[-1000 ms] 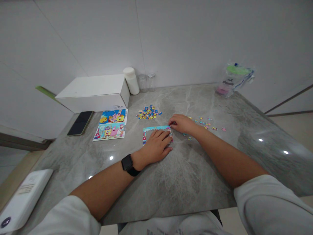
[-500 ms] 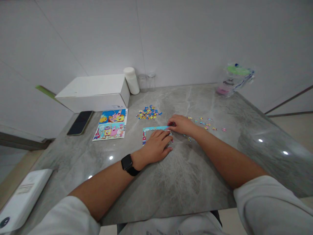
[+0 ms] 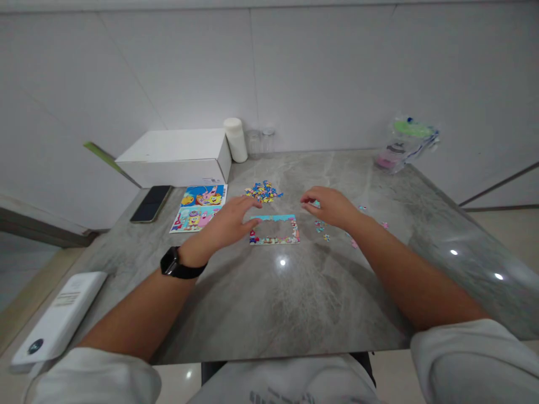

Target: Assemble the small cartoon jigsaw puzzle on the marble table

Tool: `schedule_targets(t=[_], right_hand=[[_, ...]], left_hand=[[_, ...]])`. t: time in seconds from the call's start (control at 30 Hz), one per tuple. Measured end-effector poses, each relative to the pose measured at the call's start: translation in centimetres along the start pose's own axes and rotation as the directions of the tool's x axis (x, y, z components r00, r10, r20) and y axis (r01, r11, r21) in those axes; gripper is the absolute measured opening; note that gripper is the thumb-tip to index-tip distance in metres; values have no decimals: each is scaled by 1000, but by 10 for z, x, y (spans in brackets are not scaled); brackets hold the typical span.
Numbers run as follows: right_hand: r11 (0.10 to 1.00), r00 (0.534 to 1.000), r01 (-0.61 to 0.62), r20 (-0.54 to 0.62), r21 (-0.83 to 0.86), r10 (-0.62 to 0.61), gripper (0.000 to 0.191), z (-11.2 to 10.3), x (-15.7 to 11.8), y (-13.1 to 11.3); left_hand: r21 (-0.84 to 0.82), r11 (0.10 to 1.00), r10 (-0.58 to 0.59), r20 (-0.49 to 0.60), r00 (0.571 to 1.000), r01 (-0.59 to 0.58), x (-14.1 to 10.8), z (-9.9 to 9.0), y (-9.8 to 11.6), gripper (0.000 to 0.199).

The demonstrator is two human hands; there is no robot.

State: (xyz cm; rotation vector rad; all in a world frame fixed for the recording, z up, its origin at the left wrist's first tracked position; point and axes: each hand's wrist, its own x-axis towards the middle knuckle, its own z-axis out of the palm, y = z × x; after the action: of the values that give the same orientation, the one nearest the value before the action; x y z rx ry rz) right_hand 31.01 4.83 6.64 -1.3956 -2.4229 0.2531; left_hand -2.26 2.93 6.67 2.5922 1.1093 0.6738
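A rectangular jigsaw puzzle border (image 3: 275,217) lies on the grey table, joined on all sides around a bare middle. My left hand (image 3: 227,224) is raised at its left edge, thumb and fingers apart and holding nothing; it covers part of the printed picture sheet (image 3: 189,220). Beyond the border is a heap of mixed puzzle pieces (image 3: 265,192). To the border's right hovers my right hand (image 3: 330,205), its bent fingers apart with nothing visible between them. Several loose puzzle pieces (image 3: 320,229) lie under and around that hand, some hidden by it and the forearm.
A white box (image 3: 172,160) stands at the back left, beside a white bottle (image 3: 235,140) and two clear glasses (image 3: 268,143). A phone (image 3: 151,203) lies left of the sheet. A plastic bag (image 3: 400,146) sits back right, and a white device (image 3: 61,317) front left.
Both hands have lifted off the puzzle border and parted: my left hand leftward, my right hand slightly right and away from me. The border is now largely uncovered. The view has shifted a little.
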Motion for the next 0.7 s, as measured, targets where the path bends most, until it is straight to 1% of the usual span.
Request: schedule_targets(t=[0.07,0.17,0.23,0.33,0.53,0.7], right_hand=[[998,999,47,17,-39,-47,19,6,-12,-1],[993,993,113,32,-46,-111,21,24,-28,-1],[987,987,159,32,-29,-159,22,36,-36,-1],[976,976,219,25,2,-218,24,47,-41,1],[964,964,265,1,19,-265,28,57,-42,1],[969,969,245,22,21,-246,28,62,-39,3]], left_hand=[[35,999,-39,0,999,39,-13,-4,-19,31],[31,997,-69,-33,997,70,-33,9,-36,31],[40,997,-64,-43,997,65,-42,21,-38,31],[49,999,-7,31,999,6,-47,30,-36,32],[36,999,2,77,997,-4,-45,29,-36,36],[20,1000,-6,85,996,4,-44,34,-41,34]])
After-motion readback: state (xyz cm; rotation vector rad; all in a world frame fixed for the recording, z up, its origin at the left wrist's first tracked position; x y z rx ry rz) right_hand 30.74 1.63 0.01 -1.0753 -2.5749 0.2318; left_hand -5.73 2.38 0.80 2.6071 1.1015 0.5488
